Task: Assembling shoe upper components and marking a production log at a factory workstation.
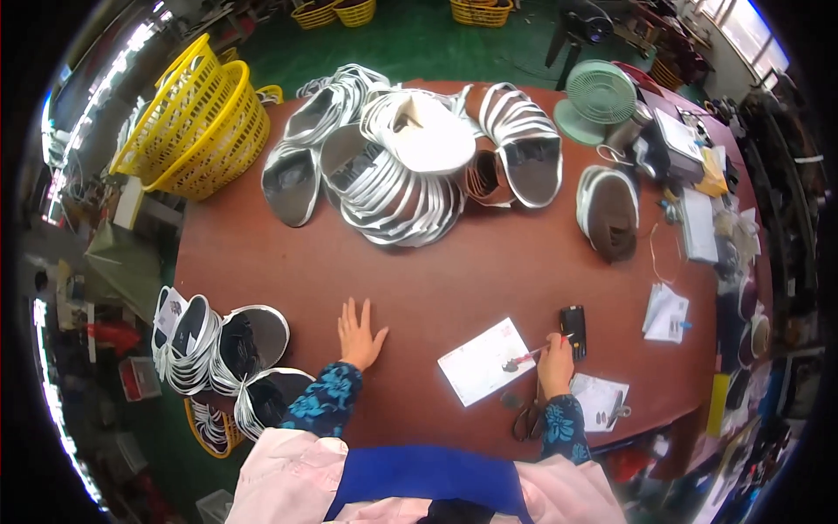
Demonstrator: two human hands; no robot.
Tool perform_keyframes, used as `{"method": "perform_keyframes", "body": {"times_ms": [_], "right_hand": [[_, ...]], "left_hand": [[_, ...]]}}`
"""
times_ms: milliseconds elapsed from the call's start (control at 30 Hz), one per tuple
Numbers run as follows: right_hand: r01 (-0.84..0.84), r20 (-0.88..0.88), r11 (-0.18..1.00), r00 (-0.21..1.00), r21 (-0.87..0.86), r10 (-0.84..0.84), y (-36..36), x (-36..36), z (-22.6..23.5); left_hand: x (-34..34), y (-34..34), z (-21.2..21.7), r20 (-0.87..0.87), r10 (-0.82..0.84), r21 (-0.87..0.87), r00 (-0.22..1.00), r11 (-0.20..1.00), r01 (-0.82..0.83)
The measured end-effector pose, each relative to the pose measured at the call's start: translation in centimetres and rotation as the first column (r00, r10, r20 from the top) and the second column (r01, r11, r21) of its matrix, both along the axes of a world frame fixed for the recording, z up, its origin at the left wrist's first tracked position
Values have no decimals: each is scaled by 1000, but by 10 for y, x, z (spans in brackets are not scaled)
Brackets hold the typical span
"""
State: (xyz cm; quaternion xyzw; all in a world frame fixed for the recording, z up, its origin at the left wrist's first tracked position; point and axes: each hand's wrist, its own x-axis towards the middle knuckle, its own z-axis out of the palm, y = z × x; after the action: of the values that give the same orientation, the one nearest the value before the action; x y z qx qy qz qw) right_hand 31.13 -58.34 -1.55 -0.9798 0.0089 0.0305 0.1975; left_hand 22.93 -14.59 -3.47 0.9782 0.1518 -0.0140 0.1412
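My left hand [358,336] lies flat on the reddish-brown table [393,288], fingers spread, holding nothing. In my right hand [555,367] is a slim pen [530,356], its lower end over a white sheet [471,371] with a small dark picture on it. Just beyond that hand lies a black phone-like device [573,327]. Dark-handled scissors [527,424] rest next to my right sleeve, partly covered by it. More white papers [602,397] with a metal clip lie to the right of the wrist.
Stacks of white-edged shoe uppers [406,205] cover the table's far side; others [249,341] stand at the left edge. A smaller dark stack [608,214] sits at the right. Beyond are a green fan [601,94] and yellow baskets [209,131]. Folded papers [666,313] lie near the right edge.
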Motion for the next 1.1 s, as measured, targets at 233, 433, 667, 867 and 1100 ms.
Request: {"method": "perform_keyframes", "body": {"times_ms": [233,433,667,867,1100], "right_hand": [[-238,-175,926,966,-294,193,5,54,12],[-514,365,854,813,82,455,136,196,86],[-623,663,782,583,-6,470,358,403,132],[-576,524,817,690,-20,499,373,440,97],[-777,796,594,489,210,358,469,288,179]], "left_hand": [[18,-11,-19,150,193,62,970,977,-204],[27,-11,-13,133,205,18,970,978,-209],[21,-5,-15,128,251,-13,960,968,-251],[19,-6,-15,93,249,-66,964,968,-244],[26,-6,-17,64,209,6,976,978,-210]]}}
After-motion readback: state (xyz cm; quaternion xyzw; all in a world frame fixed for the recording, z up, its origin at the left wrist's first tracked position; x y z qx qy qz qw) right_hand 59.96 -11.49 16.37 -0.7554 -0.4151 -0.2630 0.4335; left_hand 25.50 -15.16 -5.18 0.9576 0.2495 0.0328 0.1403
